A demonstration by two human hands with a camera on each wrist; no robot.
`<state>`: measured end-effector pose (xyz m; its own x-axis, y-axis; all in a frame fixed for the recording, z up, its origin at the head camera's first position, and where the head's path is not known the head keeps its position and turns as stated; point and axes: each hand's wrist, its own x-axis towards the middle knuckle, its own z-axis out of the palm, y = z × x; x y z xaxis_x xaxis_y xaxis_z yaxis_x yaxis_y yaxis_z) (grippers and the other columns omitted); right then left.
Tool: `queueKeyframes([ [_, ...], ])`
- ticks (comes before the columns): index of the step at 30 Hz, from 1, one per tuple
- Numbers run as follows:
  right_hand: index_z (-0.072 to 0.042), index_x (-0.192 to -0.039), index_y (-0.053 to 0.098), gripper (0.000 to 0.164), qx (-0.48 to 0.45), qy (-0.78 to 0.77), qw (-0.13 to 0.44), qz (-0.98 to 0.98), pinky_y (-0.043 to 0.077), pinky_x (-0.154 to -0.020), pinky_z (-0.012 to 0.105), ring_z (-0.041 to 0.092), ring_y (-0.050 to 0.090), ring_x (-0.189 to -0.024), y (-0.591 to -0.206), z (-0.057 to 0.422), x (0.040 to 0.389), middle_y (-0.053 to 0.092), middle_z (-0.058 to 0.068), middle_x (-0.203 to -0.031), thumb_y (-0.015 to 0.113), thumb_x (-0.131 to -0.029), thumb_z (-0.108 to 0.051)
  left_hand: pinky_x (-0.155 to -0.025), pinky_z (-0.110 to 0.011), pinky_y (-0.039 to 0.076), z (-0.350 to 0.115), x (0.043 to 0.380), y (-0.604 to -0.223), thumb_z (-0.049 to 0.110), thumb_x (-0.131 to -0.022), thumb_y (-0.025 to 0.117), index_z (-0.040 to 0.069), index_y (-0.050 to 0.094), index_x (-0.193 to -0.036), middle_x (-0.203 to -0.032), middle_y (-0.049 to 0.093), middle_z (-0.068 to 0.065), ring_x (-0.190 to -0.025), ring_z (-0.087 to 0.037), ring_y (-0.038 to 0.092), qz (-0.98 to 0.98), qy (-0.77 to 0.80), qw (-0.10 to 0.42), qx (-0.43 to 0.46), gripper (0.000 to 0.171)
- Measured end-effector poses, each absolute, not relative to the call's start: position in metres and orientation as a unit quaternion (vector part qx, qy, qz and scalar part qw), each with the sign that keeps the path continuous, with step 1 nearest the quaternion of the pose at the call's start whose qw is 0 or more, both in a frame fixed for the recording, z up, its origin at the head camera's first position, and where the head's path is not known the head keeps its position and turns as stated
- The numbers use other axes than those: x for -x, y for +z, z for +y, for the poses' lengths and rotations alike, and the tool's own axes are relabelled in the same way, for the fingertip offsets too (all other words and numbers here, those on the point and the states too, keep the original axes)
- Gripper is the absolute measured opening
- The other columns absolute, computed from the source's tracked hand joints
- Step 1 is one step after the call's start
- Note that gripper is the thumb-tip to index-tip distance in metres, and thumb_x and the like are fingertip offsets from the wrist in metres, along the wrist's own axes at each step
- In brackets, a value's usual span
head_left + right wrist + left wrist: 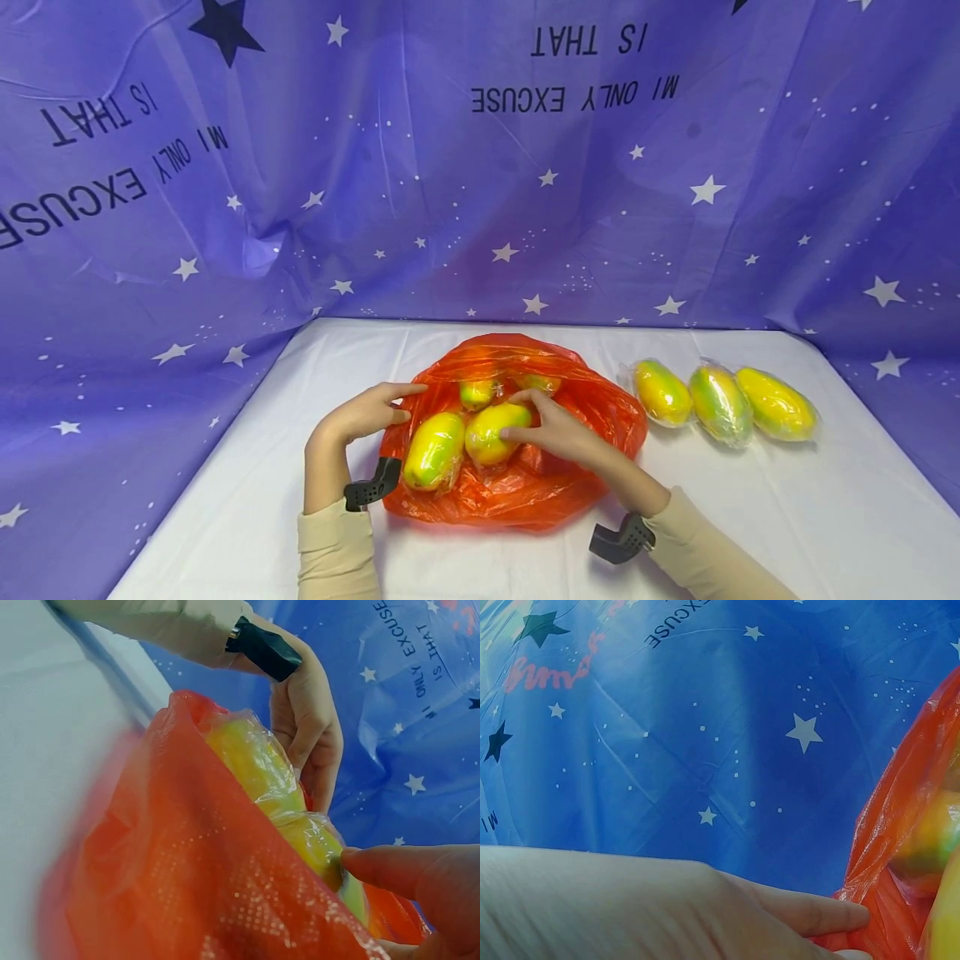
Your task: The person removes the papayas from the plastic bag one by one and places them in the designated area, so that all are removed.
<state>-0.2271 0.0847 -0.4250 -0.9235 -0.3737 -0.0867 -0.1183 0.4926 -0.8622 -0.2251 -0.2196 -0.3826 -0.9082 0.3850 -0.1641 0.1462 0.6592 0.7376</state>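
A red plastic bag [517,500] lies with its mouth toward me, several yellow-green mangoes wrapped in clear film inside it. My right hand [558,429] grips one mango [491,446] near the bag's middle, thumb on the near side and fingers over the top. Just left of that fruit lies another mango [435,450]. At the bag's left edge, my left hand [367,412] pinches the red film between thumb and fingers. In the left wrist view, the index finger of the left hand [780,915] lies against the bag [889,862]. Two more mangoes sit deeper, partly covered by red film.
Three film-wrapped mangoes lie in a row to the right of the bag: one mango [662,393], a greener mango [720,402] and a yellow mango [776,404]. A white cloth [847,508] covers the table. Behind hangs a purple star-printed curtain [465,192].
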Motion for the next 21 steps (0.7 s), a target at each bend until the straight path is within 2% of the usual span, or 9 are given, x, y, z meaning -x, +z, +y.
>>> queueKeyframes([
  [8,-0.010,-0.126,0.052,0.059,0.137,-0.499,0.131,0.846,0.037,-0.103,0.052,0.031,0.049,-0.121,-0.4286,0.0825,0.2289,0.055,0.011,-0.126,0.077,-0.080,-0.036,-0.104,-0.059,0.031,-0.2197,0.2249,-0.3828,-0.006,-0.086,0.052,0.001,0.052,-0.137,-0.138,0.050,-0.020,-0.127,-0.038,0.042,0.897,0.388,0.154,-0.144,0.052],
  [13,-0.010,-0.131,0.050,0.064,0.144,-0.503,0.124,0.843,0.036,-0.103,0.054,0.034,0.046,-0.125,-0.4300,0.0829,0.2284,0.051,0.012,-0.133,0.079,-0.079,-0.035,-0.105,-0.059,0.030,-0.2196,0.2245,-0.3824,-0.005,-0.086,0.052,0.001,0.052,-0.137,-0.138,0.050,-0.020,-0.128,-0.039,0.041,0.897,0.389,0.153,-0.145,0.052],
  [17,-0.015,-0.136,0.053,0.065,0.160,-0.503,0.122,0.840,0.037,-0.102,0.056,0.035,0.045,-0.126,-0.4298,0.0835,0.2279,0.045,0.014,-0.141,0.079,-0.079,-0.033,-0.105,-0.059,0.030,-0.2198,0.2251,-0.3827,-0.005,-0.086,0.052,0.001,0.052,-0.137,-0.139,0.049,-0.020,-0.129,-0.039,0.040,0.897,0.388,0.154,-0.145,0.052],
  [21,-0.022,-0.129,0.061,0.054,0.164,-0.490,0.122,0.848,0.043,-0.094,0.055,0.032,0.049,-0.117,-0.4289,0.0836,0.2267,0.045,0.015,-0.137,0.078,-0.079,-0.035,-0.105,-0.059,0.030,-0.2200,0.2255,-0.3830,-0.006,-0.086,0.052,0.000,0.052,-0.137,-0.139,0.049,-0.020,-0.129,-0.038,0.041,0.897,0.387,0.154,-0.147,0.052],
])
